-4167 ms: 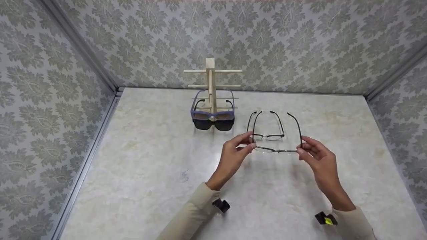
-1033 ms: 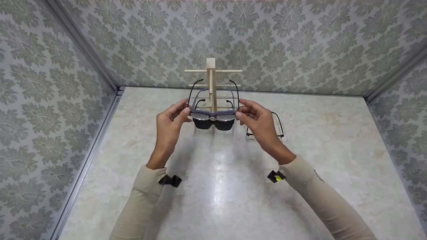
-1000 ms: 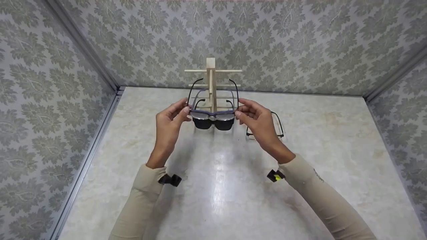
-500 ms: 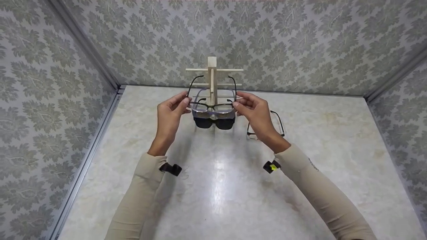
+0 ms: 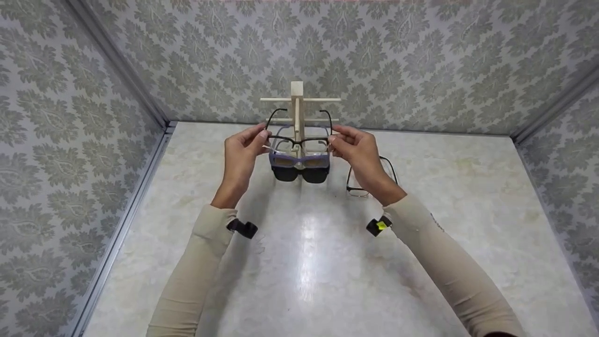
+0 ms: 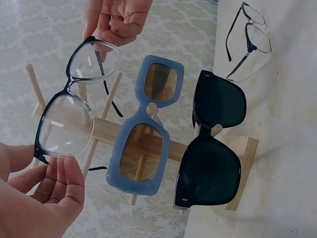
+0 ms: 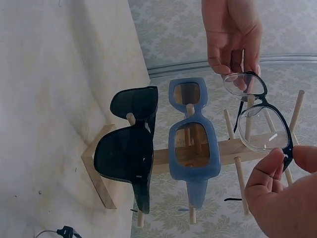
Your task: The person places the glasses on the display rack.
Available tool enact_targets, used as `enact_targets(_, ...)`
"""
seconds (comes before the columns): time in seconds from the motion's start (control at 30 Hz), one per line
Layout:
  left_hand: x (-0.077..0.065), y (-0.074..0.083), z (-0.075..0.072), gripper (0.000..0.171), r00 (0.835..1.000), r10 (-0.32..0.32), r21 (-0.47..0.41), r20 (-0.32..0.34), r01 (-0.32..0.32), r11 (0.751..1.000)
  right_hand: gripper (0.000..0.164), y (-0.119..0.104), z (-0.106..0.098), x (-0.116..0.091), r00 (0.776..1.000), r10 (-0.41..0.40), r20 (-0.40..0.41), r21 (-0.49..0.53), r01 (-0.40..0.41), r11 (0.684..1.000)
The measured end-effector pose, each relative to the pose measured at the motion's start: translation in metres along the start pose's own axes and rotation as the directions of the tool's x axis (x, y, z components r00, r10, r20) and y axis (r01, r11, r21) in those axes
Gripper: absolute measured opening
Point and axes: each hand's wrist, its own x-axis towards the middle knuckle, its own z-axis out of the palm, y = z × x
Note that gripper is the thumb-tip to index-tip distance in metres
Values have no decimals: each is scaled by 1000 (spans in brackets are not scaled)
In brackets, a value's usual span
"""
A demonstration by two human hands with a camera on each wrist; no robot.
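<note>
My left hand (image 5: 241,157) and right hand (image 5: 362,157) each pinch one side of a pair of clear-lensed eyeglasses (image 6: 67,91), black along the brow with a transparent lower rim. The temples point back toward a wooden display stand (image 5: 297,89) with several crosswise pegs. In both wrist views the eyeglasses are at the stand's upper pegs, above blue-framed sunglasses (image 6: 138,156) with brown lenses. Below those, black sunglasses (image 7: 126,153) hang on the lowest part of the stand. In the head view the held eyeglasses overlap the stand's post.
Another pair of thin dark-rimmed eyeglasses (image 5: 358,191) lies on the pale marbled table (image 5: 187,262), partly behind my right hand. Patterned wallpaper walls (image 5: 374,56) enclose the table at the back and sides. Black wrist cameras (image 5: 243,228) sit at both cuffs.
From right of the stand, both hands have carried the eyeglasses left to it. Over the last second they have risen from in front of the blue sunglasses to above them.
</note>
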Motion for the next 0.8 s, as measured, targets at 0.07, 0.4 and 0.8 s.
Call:
enact_targets(0.07,1,0,1,35,1000,-5,0,-6,5,1000,45,0,-1,2,1000,17,1,10,-17,1000)
enact_targets(0.4,3,-3,0,35,1000,-26,8,-9,26,1000,44,4,-1,6,999,36,11,58,-37,998)
enact_targets(0.8,4,-7,1,37,1000,-13,5,2,13,1000,47,5,-3,6,999,45,-4,35,-45,998)
